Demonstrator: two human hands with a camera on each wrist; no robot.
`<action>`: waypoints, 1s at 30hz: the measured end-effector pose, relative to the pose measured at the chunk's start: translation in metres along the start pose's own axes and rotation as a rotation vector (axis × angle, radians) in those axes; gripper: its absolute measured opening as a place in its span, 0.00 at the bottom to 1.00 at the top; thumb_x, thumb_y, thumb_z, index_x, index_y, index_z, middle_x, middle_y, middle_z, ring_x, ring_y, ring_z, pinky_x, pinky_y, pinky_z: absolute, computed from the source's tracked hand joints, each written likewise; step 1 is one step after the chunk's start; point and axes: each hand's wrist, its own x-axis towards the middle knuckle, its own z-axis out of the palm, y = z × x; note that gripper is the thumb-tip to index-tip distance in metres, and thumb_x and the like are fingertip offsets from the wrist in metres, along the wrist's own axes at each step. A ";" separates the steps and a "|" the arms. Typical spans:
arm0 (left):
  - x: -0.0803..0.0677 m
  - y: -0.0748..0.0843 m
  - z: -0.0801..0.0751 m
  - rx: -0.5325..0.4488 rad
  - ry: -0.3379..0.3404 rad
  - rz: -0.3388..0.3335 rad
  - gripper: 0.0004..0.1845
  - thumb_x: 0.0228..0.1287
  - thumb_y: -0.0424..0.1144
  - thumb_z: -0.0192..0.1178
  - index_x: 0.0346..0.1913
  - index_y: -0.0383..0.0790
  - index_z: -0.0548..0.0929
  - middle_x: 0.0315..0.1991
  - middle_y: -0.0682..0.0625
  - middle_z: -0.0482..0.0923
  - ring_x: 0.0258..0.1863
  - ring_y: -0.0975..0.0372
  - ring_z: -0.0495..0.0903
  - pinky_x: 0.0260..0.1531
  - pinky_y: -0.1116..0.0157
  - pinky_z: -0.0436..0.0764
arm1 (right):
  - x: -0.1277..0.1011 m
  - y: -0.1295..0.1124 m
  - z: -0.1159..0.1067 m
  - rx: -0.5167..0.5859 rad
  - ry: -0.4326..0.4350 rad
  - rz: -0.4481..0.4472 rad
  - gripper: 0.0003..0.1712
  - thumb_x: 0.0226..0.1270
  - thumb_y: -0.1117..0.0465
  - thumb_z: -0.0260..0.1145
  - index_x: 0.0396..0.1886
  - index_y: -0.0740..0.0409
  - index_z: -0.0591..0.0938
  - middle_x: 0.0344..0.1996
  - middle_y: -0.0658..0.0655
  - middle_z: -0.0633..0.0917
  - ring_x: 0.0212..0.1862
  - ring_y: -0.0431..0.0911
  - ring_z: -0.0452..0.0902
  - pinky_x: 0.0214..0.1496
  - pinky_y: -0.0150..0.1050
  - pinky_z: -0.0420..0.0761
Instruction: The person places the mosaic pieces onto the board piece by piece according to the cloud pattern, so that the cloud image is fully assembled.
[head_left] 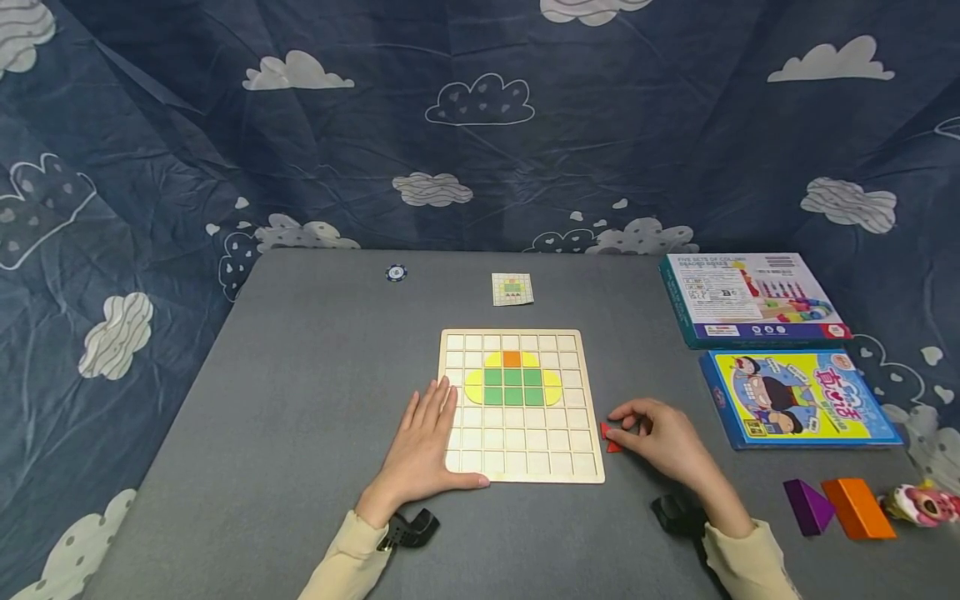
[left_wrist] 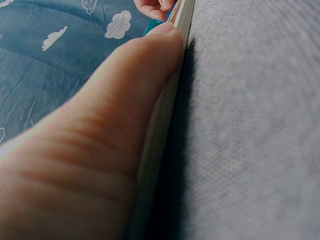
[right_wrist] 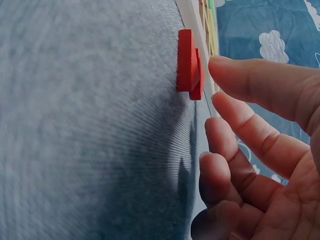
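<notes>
Far left of what I watch on the head camera, a small round blue token [head_left: 396, 272] sits on the grey table [head_left: 300, 433] toward its back edge. Moving right, my left hand [head_left: 423, 446] lies flat, fingers straight and together, pressing on the lower left corner of the wooden grid board [head_left: 521, 467]; it holds nothing. On the left wrist camera the thumb [left_wrist: 125, 100] runs along the board's edge.

The board fills the centre of the frame, with green squares [head_left: 513, 387], yellow rounded pieces [head_left: 474, 385] and one orange square [head_left: 512, 359] set in its upper middle. Above it lies a small pattern card [head_left: 512, 289].

Just right of the board's lower right corner are the red pieces [head_left: 609, 437], lying on the table. My right hand [head_left: 663, 437] is half curled right beside them, fingertips [right_wrist: 225, 67] at their edge; whether they actually touch, I cannot tell. The right wrist camera shows a gap between fingers and pieces, nothing gripped.

Farther right lie two boxes, a white-and-blue one [head_left: 753, 298] above a yellow-and-blue one [head_left: 798, 398]. At the lower right are a purple block [head_left: 806, 504], an orange block [head_left: 857, 507] and a pink toy [head_left: 926, 504].
</notes>
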 end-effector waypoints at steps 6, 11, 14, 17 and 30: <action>0.000 0.000 0.000 -0.003 -0.002 -0.004 0.69 0.40 0.80 0.55 0.74 0.30 0.46 0.75 0.38 0.39 0.73 0.50 0.37 0.69 0.53 0.35 | 0.001 0.001 0.004 0.013 -0.015 0.011 0.12 0.52 0.59 0.76 0.34 0.58 0.85 0.25 0.49 0.77 0.23 0.41 0.65 0.21 0.34 0.62; 0.000 0.000 -0.001 -0.003 -0.002 -0.004 0.69 0.40 0.79 0.56 0.74 0.31 0.46 0.75 0.38 0.38 0.73 0.50 0.37 0.69 0.53 0.36 | 0.001 0.000 0.005 0.015 -0.016 0.000 0.12 0.51 0.58 0.76 0.33 0.57 0.85 0.26 0.50 0.77 0.23 0.41 0.65 0.21 0.34 0.62; 0.000 0.000 -0.001 -0.001 0.000 0.000 0.69 0.40 0.79 0.57 0.74 0.30 0.46 0.75 0.38 0.39 0.73 0.50 0.37 0.69 0.53 0.36 | 0.002 0.000 0.005 0.006 -0.010 -0.005 0.12 0.51 0.58 0.76 0.33 0.58 0.85 0.27 0.50 0.77 0.23 0.41 0.65 0.22 0.34 0.62; 0.000 0.000 0.000 0.003 0.001 0.001 0.69 0.40 0.79 0.57 0.73 0.30 0.46 0.75 0.38 0.39 0.73 0.50 0.37 0.69 0.52 0.37 | 0.002 0.001 0.005 0.000 -0.004 -0.009 0.12 0.51 0.59 0.76 0.33 0.58 0.85 0.27 0.51 0.77 0.23 0.42 0.65 0.21 0.34 0.62; 0.000 0.000 0.000 0.005 0.007 0.007 0.69 0.40 0.79 0.56 0.74 0.30 0.46 0.74 0.38 0.39 0.73 0.50 0.38 0.69 0.52 0.37 | 0.006 0.005 0.004 -0.007 0.000 -0.015 0.13 0.51 0.58 0.77 0.32 0.59 0.85 0.26 0.51 0.78 0.24 0.42 0.66 0.22 0.34 0.63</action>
